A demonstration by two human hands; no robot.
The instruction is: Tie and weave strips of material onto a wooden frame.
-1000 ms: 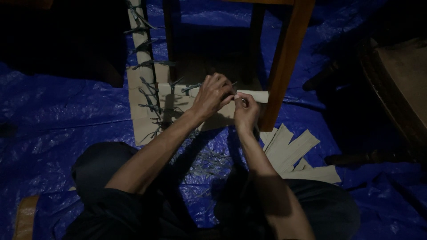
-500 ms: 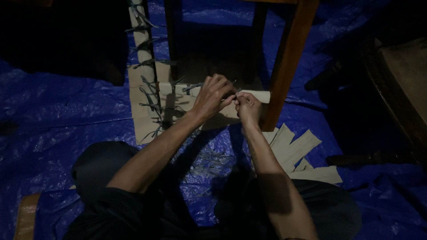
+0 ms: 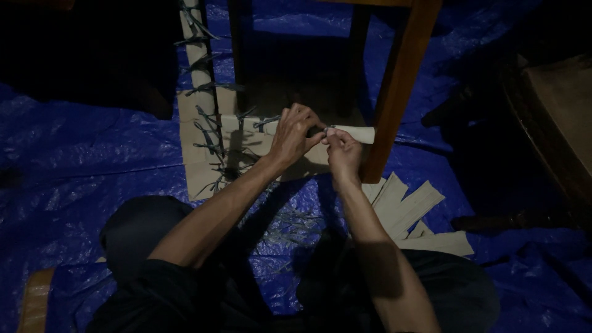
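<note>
My left hand (image 3: pixel 293 131) and my right hand (image 3: pixel 342 153) meet over a pale flat strip (image 3: pixel 354 133) that lies beside a wooden leg (image 3: pixel 398 92). The fingertips of both hands pinch a thin grey tie (image 3: pixel 328 130) at that strip. The strip is part of a frame of pale flat pieces (image 3: pixel 203 148) bound with several thin grey ties (image 3: pixel 209 139). It lies on a blue tarpaulin (image 3: pixel 92 160). How the tie runs between my fingers is too dark to tell.
Loose pale strips (image 3: pixel 413 206) fan out on the tarpaulin right of my right forearm. Loose grey ties (image 3: pixel 290 225) lie near my knees. A dark wooden piece (image 3: pixel 558 123) stands at the right edge. A tan object (image 3: pixel 34 299) lies bottom left.
My hands have stayed at the same spot on the strip, with only small finger movements. The view has shifted slightly.
</note>
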